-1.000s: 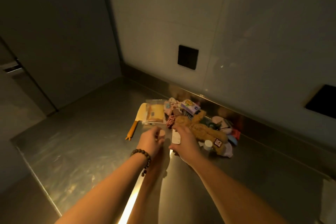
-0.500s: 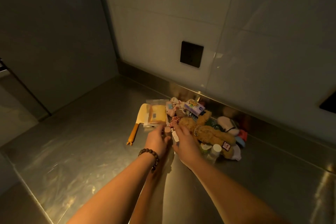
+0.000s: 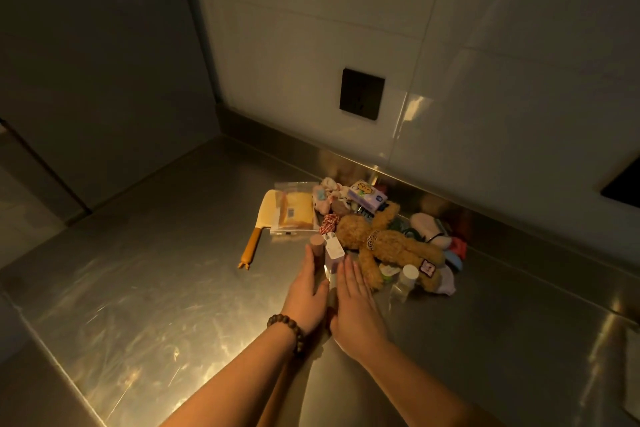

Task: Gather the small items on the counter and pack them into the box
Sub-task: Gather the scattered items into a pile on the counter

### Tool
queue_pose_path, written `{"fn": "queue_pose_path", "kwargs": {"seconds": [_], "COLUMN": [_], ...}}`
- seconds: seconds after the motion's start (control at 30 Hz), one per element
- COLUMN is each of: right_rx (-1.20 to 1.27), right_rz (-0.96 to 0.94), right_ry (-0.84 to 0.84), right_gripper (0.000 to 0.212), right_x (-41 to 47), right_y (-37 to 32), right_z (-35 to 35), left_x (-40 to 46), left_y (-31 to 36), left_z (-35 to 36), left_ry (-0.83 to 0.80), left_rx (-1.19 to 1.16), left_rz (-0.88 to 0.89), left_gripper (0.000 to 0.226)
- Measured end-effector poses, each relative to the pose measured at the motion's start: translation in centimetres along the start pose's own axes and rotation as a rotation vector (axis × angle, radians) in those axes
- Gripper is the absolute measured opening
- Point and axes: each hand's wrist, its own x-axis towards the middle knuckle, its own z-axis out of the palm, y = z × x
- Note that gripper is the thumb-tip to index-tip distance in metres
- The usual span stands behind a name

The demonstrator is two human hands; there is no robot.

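Note:
A pile of small items lies on the steel counter against the back wall. It holds a brown teddy bear, a tissue pack, a red-and-white cord, a zip bag with a yellow pad, a yellow toy cleaver and a white-capped clear bottle. My left hand and my right hand lie flat, palms down, side by side. Between their fingertips stands a white plug charger. A small tan cylinder stands at my left fingertips. No box is in view.
Further soft items, white, red and blue, lie at the pile's right end. A black socket sits on the wall above. A dark cabinet side closes the left. Something white shows at the right edge.
My right hand has let go of the white charger, which now stands on the counter. Both hands have flattened out beside it. The view has shifted closer to the pile.

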Motion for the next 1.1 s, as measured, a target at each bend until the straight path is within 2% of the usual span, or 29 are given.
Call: {"fn": "queue_pose_path", "kwargs": {"seconds": [0.17, 0.43, 0.6, 0.77, 0.87, 1.0, 1.1], "right_rx": [-0.007, -0.055, 0.021, 0.045, 0.07, 0.079, 0.084], "right_rz": [0.021, 0.055, 0.074, 0.045, 0.035, 0.003, 0.054], "right_ry": [-0.043, -0.056, -0.036, 0.003, 0.073, 0.219, 0.326], "right_gripper": [0.092, 0.097, 0.092, 0.08, 0.074, 0.068, 0.061], "right_x": [2.1, 4.8, 3.8, 1.3, -0.6, -3.6, -6.5], "right_y": [0.2, 0.2, -0.1, -0.5, -0.9, -0.2, 2.0], "right_z": [-0.6, -0.8, -1.6, -3.4, -5.0, -8.1, -10.3], "left_x": [1.6, 4.3, 3.5, 1.7, -0.3, -2.5, -3.8], "left_y": [0.8, 1.1, 1.6, 2.4, 3.5, 6.0, 9.2], "left_z": [-0.1, 0.3, -0.1, -0.9, -1.7, -2.5, -1.9], "left_ry": [0.009, 0.028, 0.057, 0.078, 0.146, 0.142, 0.164], "left_rx": [-0.064, -0.07, -0.095, 0.001, 0.086, 0.192, 0.25], "left_rz": [0.063, -0.004, 0.037, 0.052, 0.111, 0.285, 0.421], "left_gripper": [0.074, 0.081, 0.078, 0.075, 0.071, 0.067, 0.062]}}
